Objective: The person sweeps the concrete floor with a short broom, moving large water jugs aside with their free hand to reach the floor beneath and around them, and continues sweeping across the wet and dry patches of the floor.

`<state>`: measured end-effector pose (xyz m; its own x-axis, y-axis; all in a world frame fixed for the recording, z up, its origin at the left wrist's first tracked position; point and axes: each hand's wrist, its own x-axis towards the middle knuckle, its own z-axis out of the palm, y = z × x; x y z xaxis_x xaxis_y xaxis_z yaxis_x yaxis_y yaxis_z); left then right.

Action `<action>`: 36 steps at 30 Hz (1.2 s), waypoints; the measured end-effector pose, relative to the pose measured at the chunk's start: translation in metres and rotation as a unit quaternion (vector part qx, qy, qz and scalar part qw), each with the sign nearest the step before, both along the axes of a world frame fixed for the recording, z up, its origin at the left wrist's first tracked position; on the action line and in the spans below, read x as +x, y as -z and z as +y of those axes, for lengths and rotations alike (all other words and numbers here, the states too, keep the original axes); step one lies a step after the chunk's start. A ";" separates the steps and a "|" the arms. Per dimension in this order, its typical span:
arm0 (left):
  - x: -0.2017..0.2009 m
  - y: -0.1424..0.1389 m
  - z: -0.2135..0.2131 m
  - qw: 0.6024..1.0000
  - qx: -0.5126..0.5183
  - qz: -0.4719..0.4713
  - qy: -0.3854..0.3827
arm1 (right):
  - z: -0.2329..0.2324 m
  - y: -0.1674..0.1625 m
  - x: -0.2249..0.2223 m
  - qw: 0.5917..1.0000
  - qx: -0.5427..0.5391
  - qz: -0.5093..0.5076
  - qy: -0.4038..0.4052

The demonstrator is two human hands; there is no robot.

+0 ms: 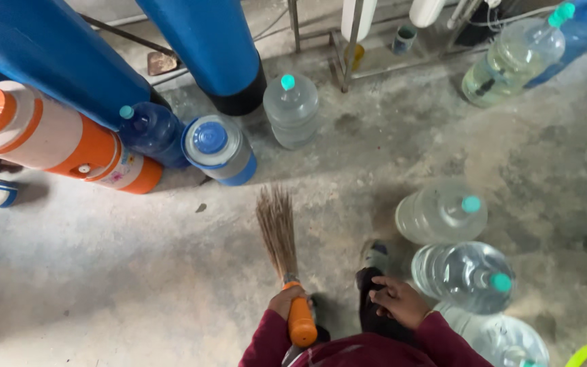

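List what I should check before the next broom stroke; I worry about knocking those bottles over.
1. Left hand closed round the broom handle: ok.
2. Bristles touching the floor: cannot tell.
3. Floor just ahead of the bristles bare: ok.
4. Nearest capped bottle apart from the broom: ok.
5. Right hand holds nothing, rests on the leg: ok.
6. Blue-lidded jug upright, beyond the bristles: ok.

Our left hand (287, 302) hides the broom (278, 234) handle's top; the bottom edge cuts off our sleeves (368, 350).
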<state>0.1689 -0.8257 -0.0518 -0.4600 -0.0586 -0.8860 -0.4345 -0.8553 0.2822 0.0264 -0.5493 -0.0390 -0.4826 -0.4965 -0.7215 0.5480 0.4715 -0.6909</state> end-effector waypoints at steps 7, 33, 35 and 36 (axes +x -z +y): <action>-0.089 -0.009 0.012 0.993 0.010 0.053 -0.105 | 0.023 -0.008 -0.144 0.996 0.025 0.023 -0.080; -0.382 -0.003 -0.053 0.968 0.110 0.040 -0.223 | -0.125 -0.013 -0.474 0.961 0.103 0.044 -0.254; -0.400 -0.008 -0.062 0.964 0.095 0.035 -0.245 | -0.138 -0.014 -0.499 0.960 0.108 0.061 -0.253; -0.405 -0.011 -0.062 0.959 0.098 0.021 -0.266 | -0.143 -0.016 -0.513 0.962 0.109 0.074 -0.239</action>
<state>-0.2361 -0.8876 -0.0407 -0.4473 -0.1296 -0.8850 0.0858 -0.9911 0.1017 -0.4869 -0.6924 -0.0235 -0.3412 -0.5322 -0.7748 0.1363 0.7876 -0.6009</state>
